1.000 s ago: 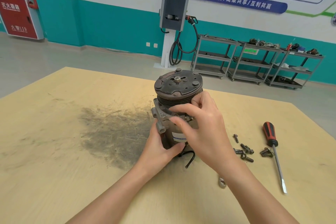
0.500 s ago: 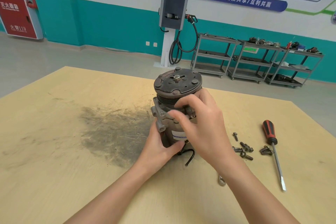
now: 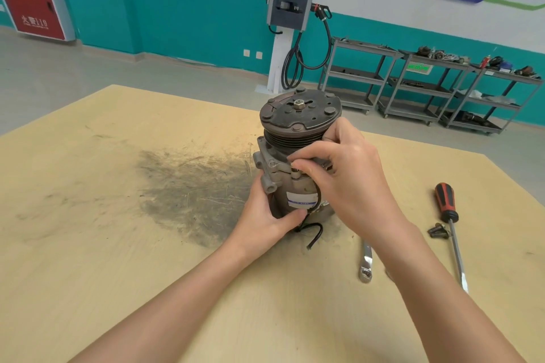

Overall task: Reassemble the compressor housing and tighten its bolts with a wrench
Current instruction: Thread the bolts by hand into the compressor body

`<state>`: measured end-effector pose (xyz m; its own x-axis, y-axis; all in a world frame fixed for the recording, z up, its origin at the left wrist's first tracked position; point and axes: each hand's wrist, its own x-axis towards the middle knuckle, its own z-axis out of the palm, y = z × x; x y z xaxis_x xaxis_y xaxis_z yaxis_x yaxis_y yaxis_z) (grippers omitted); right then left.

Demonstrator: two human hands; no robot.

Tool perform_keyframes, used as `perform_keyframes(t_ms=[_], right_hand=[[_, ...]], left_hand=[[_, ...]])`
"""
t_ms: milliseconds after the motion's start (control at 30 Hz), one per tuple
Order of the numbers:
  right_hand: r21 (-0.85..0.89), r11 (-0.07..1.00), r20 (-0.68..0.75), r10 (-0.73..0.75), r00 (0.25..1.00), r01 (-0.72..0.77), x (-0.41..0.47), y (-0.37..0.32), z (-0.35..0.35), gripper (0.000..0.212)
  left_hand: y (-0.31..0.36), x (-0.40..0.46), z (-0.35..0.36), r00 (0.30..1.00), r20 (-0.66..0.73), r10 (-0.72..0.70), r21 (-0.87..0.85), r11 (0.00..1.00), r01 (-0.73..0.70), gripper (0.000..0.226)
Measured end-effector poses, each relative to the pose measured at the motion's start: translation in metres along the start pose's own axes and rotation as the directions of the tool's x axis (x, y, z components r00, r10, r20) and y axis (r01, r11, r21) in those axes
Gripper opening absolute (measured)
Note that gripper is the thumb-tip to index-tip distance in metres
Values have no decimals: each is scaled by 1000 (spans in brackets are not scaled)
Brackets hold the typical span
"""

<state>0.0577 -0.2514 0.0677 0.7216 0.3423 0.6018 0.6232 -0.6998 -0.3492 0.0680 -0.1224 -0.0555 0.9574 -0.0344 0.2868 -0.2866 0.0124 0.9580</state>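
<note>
Grey, grimy metal is what I see first: the compressor [image 3: 295, 162] stands upright near the middle of the tabletop [image 3: 88, 215], just right of a dark smear [image 3: 191, 191]. Its rusty round clutch plate, with a nut at the centre, faces up over a ribbed pulley. The body carries a pale label, and a short black wire [image 3: 314, 233] curls from its base onto the wood.

My left hand [image 3: 262, 224] wraps the lower body from the near-left side, thumb pressed across the front under the label, fingers hidden behind. My right hand [image 3: 348, 183] sits at the flange under the pulley. Thumb and forefinger are pinched narrow around a small bolt [image 3: 294, 168] at the flange; the other fingers curl against the pulley's right side.

Toward the near right edge lies a shiny wrench [image 3: 365, 262], partly covered by my right forearm. Further right lie a screwdriver [image 3: 449, 224] with a red and black handle and a few loose bolts [image 3: 438, 230] touching its shaft.
</note>
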Motion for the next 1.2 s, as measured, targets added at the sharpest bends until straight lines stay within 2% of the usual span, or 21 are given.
perform_keyframes(t_ms=[133,267,433,533,633,767,867,1033,1200], right_hand=[[15,999,-47,29,998,-28,0,-3,3,8],[1,998,-115,57,992,-57,-3,-5,14,19],[-47,995,-191,78,978,-88,-6,-10,24,28],[8,994,-177,105,979,-105,-7,-11,24,30],[136,986,-141,116,983,-97,-9,-9,17,19],[90,992,-100,93,991,-84,-9,-7,12,14],[84,992,-124,107,986,-97,-7,-8,16,11],[0,993,-221,115,968,-118,-8,-12,29,29],[137,986,-171,116,979,-93,-11,-9,21,26]], left_hand=[[0,0,1,1000,-5,0,-19,1000,0,74],[0,1,1,1000,-19,21,18,1000,-21,67],[-2,3,0,999,-22,25,1,1000,-25,72],[-4,3,0,999,-24,33,11,999,-32,72],[-2,2,1,999,-27,33,6,999,-33,72],[0,2,2,998,-29,47,14,999,-47,69],[-1,2,1,998,-21,51,20,999,-50,66],[-3,3,0,999,-19,46,25,999,-45,70],[-4,3,0,1000,-19,24,28,999,-24,73]])
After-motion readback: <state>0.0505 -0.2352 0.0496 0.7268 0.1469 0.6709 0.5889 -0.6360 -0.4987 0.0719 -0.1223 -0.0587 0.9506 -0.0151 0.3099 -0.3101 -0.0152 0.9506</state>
